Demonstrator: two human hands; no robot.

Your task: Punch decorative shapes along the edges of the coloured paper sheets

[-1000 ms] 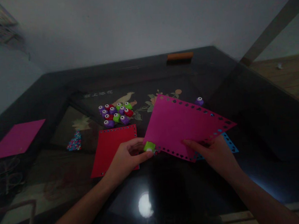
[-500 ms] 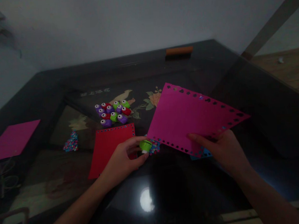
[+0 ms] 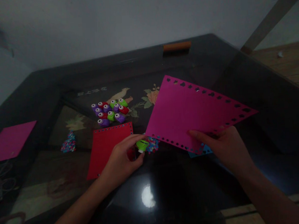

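Note:
Pinched between the thumb and fingers of my left hand (image 3: 125,152) is a green craft punch (image 3: 142,145), its white button turned down toward me. My right hand (image 3: 225,145) grips a magenta paper sheet (image 3: 179,107) by its near right edge, thumb on top. Small shaped holes run along three of the sheet's edges. Its left corner is beside the punch; whether it sits in the slot I cannot tell. Below the corner lies a heap of punched confetti (image 3: 153,145). A red sheet (image 3: 103,143) with punched edges lies partly under my left hand, and a blue sheet (image 3: 199,152) shows beneath the magenta one.
Several purple, red and green punches (image 3: 110,112) stand grouped behind the red sheet. Another confetti pile (image 3: 69,143) and a pink sheet (image 3: 13,141) lie to the left on the dark glossy table (image 3: 168,197). An orange-brown bar-shaped object (image 3: 177,46) lies at the far edge.
The punch and my left hand are slightly farther left in view. The magenta sheet has tilted a little, its right corner farther right. The whole view has shifted slightly.

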